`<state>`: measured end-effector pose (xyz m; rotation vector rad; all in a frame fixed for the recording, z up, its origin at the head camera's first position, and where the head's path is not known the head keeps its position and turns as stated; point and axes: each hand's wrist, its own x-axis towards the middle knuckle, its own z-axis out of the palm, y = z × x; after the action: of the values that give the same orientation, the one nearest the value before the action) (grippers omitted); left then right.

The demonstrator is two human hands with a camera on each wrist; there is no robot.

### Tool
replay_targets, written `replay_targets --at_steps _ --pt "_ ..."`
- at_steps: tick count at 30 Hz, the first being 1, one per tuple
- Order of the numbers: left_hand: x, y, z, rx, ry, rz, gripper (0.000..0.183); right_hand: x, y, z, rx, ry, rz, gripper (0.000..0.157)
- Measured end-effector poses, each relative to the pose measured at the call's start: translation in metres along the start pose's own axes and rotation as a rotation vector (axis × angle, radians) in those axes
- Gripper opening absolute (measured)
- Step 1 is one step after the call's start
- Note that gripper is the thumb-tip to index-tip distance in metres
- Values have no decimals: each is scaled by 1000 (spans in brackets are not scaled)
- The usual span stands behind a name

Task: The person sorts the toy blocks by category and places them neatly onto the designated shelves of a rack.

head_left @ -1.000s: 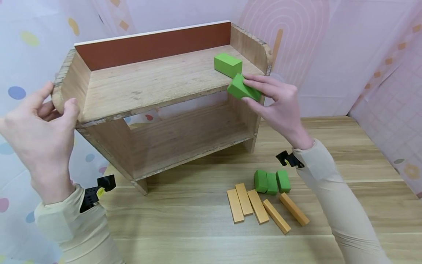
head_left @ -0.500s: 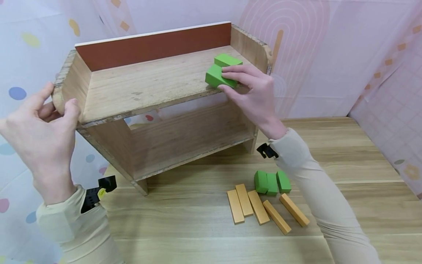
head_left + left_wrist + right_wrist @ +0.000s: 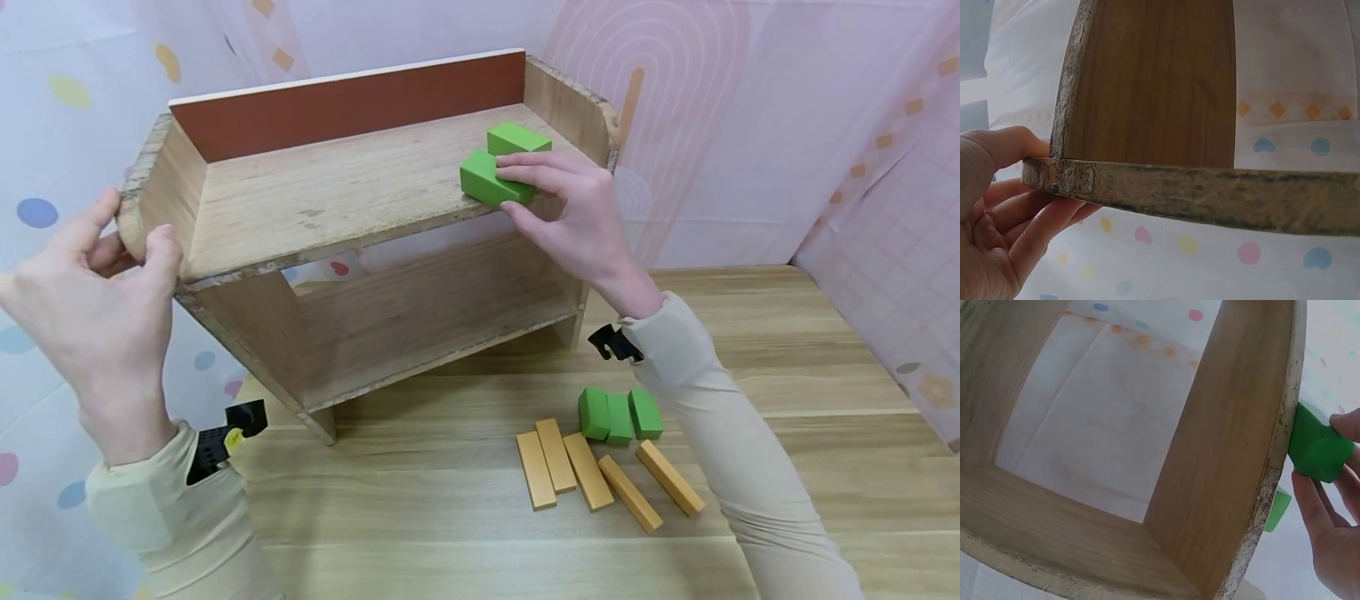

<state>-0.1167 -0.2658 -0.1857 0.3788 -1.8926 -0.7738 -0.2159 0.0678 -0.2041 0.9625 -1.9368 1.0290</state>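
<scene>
A small wooden shelf (image 3: 337, 200) with a reddish-brown back panel stands on the table. My left hand (image 3: 97, 308) grips the raised side panel at its top left, thumb inside and fingers outside; the left wrist view has the thumb and fingers on either side of that board (image 3: 1210, 194). With my right hand (image 3: 577, 217) I hold a green block (image 3: 483, 179) at the front edge of the top board, fingers on top and thumb at its front side. Close behind it a second green block (image 3: 517, 136) lies on the top board; part of it also shows in the right wrist view.
On the table in front of the shelf, several green blocks (image 3: 617, 415) sit side by side. Nearer lie several orange strips (image 3: 588, 471), some side by side and some slanted. A patterned cloth (image 3: 750, 125) hangs behind and around the table.
My right hand has moved left with the green block, from beyond the board's front right edge onto the top board in front of the other green block. My left hand has stayed in place.
</scene>
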Motion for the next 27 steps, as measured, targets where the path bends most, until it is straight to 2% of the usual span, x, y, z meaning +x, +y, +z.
replay_targets --at_steps 5,10,18,27 --pt "-2 3 0 -23 -5 27 40 0 -1 1 41 25 30 23" --pt "-4 7 0 -26 2 36 41 1 -2 4 24 54 39 25" --pt "-6 8 0 -22 5 53 40 5 -5 7 -60 11 46 27" --pt "-6 10 0 -37 3 56 40 -4 0 11 -73 147 -33 21"
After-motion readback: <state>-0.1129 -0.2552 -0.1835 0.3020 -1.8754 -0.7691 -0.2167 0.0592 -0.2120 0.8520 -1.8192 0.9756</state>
